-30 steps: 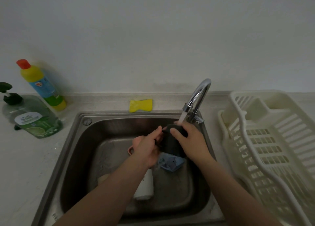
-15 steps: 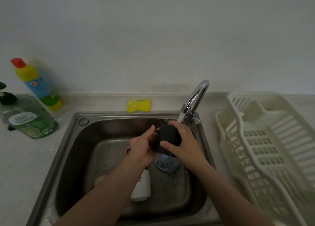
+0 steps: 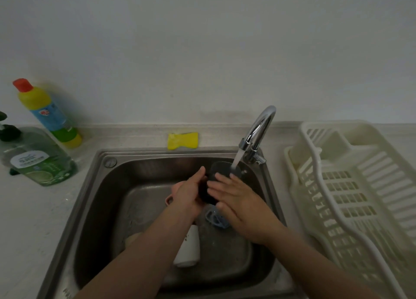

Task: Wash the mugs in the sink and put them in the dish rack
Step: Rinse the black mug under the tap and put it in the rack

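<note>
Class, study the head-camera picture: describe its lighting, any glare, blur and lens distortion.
Head view: dim, flat lighting overall; bright glare runs along the curved chrome tap; the yellow bottle with the red cap at the left edge looks smeared and leans, and the cream plastic dish rack bows outward, typical wide-angle distortion; the dark mug shows little detail.
</note>
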The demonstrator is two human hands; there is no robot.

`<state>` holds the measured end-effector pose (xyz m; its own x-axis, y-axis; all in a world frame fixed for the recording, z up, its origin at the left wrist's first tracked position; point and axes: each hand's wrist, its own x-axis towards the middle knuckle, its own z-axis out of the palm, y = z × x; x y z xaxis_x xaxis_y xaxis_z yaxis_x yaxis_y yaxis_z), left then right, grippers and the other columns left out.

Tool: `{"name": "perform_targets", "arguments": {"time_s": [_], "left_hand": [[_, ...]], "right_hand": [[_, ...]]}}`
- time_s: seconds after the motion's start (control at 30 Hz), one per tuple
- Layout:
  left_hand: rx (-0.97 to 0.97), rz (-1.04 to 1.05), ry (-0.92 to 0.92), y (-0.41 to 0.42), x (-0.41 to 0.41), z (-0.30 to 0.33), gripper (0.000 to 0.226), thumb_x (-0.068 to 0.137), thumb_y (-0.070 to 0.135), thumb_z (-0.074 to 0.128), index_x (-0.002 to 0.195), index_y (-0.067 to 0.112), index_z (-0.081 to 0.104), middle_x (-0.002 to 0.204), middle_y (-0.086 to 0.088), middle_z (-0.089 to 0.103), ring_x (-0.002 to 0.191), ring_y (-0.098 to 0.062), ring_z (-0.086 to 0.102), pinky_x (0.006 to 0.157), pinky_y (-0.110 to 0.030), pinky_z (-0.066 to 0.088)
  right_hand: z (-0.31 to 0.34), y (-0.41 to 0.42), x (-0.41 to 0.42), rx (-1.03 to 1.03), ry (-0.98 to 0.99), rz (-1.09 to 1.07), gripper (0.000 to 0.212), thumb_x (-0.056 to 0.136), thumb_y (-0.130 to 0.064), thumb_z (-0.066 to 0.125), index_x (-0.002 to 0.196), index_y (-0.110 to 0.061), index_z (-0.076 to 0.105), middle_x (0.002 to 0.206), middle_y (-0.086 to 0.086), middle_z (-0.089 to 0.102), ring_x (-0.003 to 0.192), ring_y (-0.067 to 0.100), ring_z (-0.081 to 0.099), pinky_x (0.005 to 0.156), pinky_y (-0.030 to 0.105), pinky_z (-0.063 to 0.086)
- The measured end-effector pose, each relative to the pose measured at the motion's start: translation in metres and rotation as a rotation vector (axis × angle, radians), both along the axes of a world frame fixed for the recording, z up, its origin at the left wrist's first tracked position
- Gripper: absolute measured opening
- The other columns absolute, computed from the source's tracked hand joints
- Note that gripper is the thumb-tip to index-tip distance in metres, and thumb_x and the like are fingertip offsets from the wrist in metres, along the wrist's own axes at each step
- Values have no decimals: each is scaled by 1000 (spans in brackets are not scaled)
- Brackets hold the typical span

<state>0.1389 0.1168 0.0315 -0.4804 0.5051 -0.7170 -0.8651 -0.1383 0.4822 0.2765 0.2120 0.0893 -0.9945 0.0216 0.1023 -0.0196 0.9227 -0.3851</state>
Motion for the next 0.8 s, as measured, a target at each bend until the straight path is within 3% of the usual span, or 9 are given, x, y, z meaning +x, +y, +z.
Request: {"name": "perform_targets", "arguments": {"time_s": [0.1, 0.2, 0.3, 0.37, 0.43, 0.5, 0.63, 0.73, 0.8], "left_hand": [[14, -41, 7, 8, 0, 6, 65, 71, 36, 80, 123, 1, 64, 119, -19, 68, 108, -32, 67, 87, -41, 57], [37, -57, -2, 17, 3, 13, 35, 91, 33, 66, 107, 2, 68, 98, -13, 73, 85, -24, 72, 75, -34, 57], [42, -37, -40, 16, -2, 10, 54, 79, 34, 79, 122, 3, 65, 115, -18, 69, 103, -27, 69, 93, -39, 53], [49, -44, -36, 13, -1, 5, 73, 67, 33, 88, 127, 2, 62, 124, -18, 66, 108, -31, 67, 94, -41, 54], [16, -58, 12, 13, 5, 9, 54, 83, 32, 75, 124, 0, 62, 121, -17, 66, 101, -29, 68, 84, -39, 57], [2, -48, 23, 14, 7, 7, 51, 87, 31, 70, 124, -2, 61, 122, -19, 65, 103, -32, 66, 87, -41, 55], [-18, -3, 26, 5, 4, -2, 70, 67, 36, 84, 125, 2, 63, 119, -21, 68, 106, -36, 67, 95, -49, 53], [-3, -5, 40, 7, 7, 3, 47, 86, 30, 72, 121, -1, 64, 116, -20, 69, 99, -31, 70, 75, -38, 59], [6, 2, 49, 11, 7, 7, 44, 86, 29, 72, 117, -1, 65, 115, -20, 69, 96, -31, 70, 74, -38, 59]], "right_hand": [[-6, 11, 9, -24, 57, 93, 47, 102, -35, 29, 141, -19, 49, 152, -5, 39, 147, 6, 16, 121, 34, 12], [-1, 21, -9, -223, 149, -188, 44, 100, -28, 37, 140, -17, 51, 150, -5, 42, 145, 4, 20, 120, 40, 18], [-6, 4, -1, -94, 139, -84, 46, 100, -30, 33, 142, -16, 48, 150, -3, 41, 146, 6, 18, 121, 31, 10], [-10, 5, 2, -71, 114, -36, 50, 100, -34, 30, 145, -16, 44, 153, -3, 36, 146, 8, 18, 121, 32, 9], [-6, 18, -11, -171, 95, -221, 58, 98, -43, 24, 149, -18, 37, 157, -5, 28, 147, 9, 14, 121, 37, 11], [-4, 17, -17, -180, 2, -329, 69, 93, -54, 13, 153, -22, 23, 161, -9, 10, 148, 7, -1, 122, 37, 7], [-12, -10, 7, -104, -69, -135, 66, 93, -56, 13, 152, -26, 7, 159, -14, -6, 143, -3, -20, 119, 25, -10], [-10, 10, -13, -268, -28, -327, 65, 97, -53, 21, 154, -26, 12, 161, -11, -1, 145, -3, -11, 122, 34, 2], [-8, 8, -15, -280, -53, -381, 65, 98, -54, 23, 155, -27, 8, 162, -10, -6, 146, 3, -14, 122, 39, 5]]}}
